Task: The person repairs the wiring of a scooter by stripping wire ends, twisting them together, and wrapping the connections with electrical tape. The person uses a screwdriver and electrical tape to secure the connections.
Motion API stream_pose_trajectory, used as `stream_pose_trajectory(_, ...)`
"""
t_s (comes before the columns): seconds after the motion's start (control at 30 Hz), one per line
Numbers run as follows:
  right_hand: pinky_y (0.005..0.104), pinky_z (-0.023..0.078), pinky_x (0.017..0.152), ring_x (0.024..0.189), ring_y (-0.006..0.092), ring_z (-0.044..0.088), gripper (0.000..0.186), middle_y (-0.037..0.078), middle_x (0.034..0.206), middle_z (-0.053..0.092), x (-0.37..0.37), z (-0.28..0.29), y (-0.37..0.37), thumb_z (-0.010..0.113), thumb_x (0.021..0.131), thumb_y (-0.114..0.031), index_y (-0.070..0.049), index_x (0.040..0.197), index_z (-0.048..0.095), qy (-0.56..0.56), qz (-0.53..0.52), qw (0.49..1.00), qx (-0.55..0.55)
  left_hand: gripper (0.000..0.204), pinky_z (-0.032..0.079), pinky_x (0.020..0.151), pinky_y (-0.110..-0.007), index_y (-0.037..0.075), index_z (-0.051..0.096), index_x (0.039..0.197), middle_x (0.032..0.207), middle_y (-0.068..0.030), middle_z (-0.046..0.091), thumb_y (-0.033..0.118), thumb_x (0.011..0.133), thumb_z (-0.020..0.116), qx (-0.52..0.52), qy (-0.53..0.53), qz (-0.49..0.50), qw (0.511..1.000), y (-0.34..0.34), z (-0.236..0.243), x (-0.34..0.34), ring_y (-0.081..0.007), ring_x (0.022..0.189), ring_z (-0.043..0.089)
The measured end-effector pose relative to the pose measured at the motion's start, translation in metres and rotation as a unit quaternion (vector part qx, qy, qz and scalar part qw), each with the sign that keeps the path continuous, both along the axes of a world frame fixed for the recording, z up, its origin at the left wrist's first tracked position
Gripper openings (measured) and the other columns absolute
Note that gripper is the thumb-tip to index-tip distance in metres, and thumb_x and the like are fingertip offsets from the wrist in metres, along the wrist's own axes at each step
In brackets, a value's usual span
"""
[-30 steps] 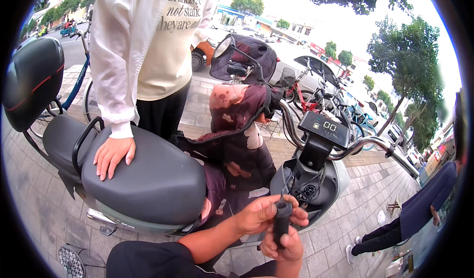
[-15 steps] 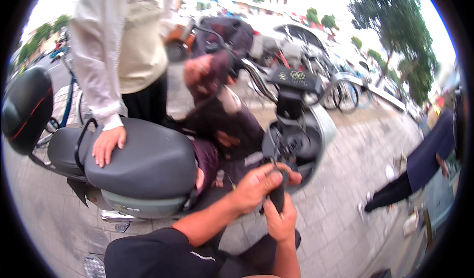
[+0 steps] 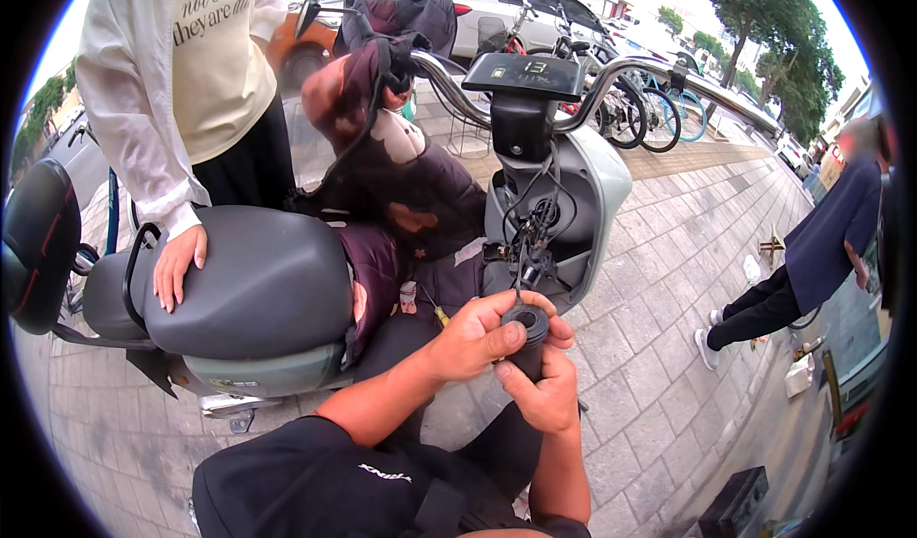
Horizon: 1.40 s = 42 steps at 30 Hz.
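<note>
Close in front of me is a black throttle grip, a rubber tube with a round hollow end facing up. My left hand is closed around its upper end, fingers wrapped behind it. Lower down, my right hand grips the tube, with the thumb pressed along its side. A dark cable seems to lead from the grip up to loose black wires hanging in the scooter's opened front. Above them stand the display and the bent chrome handlebar. A yellow-handled screwdriver lies beside my left forearm.
To the left, the scooter's grey seat bears the hand of a person in a white jacket. A dark quilted cover hangs from the handlebar. Parked bicycles stand beyond; another person stands at the right.
The view has shifted and sharpened. The grip has tilted so its hollow end now shows, and both hands stay closed on it. The person's hand still rests on the seat.
</note>
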State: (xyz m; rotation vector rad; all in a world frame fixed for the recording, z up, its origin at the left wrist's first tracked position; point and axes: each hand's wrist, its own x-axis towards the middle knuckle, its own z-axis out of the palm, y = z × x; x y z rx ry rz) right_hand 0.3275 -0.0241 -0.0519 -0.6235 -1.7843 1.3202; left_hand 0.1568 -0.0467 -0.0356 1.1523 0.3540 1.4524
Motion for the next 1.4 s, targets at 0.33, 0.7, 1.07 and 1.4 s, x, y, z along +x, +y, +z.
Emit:
stream_pose_trajectory(0.33,0.0263,0.052,0.072,0.081,0.0074,0.061,0.023,-0.002,0.091,0.067,-0.021,-0.007,-0.001,0.078,0.089,-0.006,0.001,0.109,0.068,-0.007,0.013,0.999,-0.043,0.079,0.047,0.114,-0.046,-0.005,0.048,0.144,0.133,-0.0234,0.065,0.053,0.097,0.073,-0.008,0.056,0.038,0.998,0.002,-0.02,-0.025,-0.0319,0.13,0.062)
stream_pose_trajectory(0.7,0.0277,0.052,0.08,0.083,0.011,0.062,0.045,0.002,0.093,0.063,0.01,-0.107,0.027,0.08,0.083,0.003,-0.001,0.124,0.06,0.017,-0.215,0.974,0.07,0.069,0.056,0.077,-0.028,-0.003,0.029,0.16,0.099,-0.0132,0.069,0.022,0.105,0.063,0.105,-0.033,0.313,0.943,0.009,-0.028,-0.056,-0.0144,0.081,0.067)
stream_pose_trajectory(1.07,0.0384,0.055,0.09,0.094,0.0233,0.069,0.028,0.006,0.099,0.068,0.035,-0.171,0.039,0.077,0.093,-0.008,0.001,0.117,0.067,-0.119,-0.267,0.95,0.108,0.074,0.052,0.062,-0.029,0.002,0.016,0.166,0.086,-0.0105,0.065,0.021,0.107,0.057,0.027,-0.166,0.184,0.969,0.048,0.023,-0.029,-0.016,0.059,0.059)
stream_pose_trajectory(1.4,0.0431,0.055,0.07,0.078,0.0385,0.072,0.025,0.018,0.09,0.071,0.022,-0.151,0.035,0.081,0.085,-0.015,-0.004,0.103,0.067,-0.168,-0.271,0.942,0.101,0.071,0.052,0.061,-0.026,-0.002,0.025,0.163,0.091,-0.0119,0.067,0.016,0.104,0.06,0.019,-0.025,0.251,0.968,0.058,0.025,-0.036,-0.013,0.063,0.06)
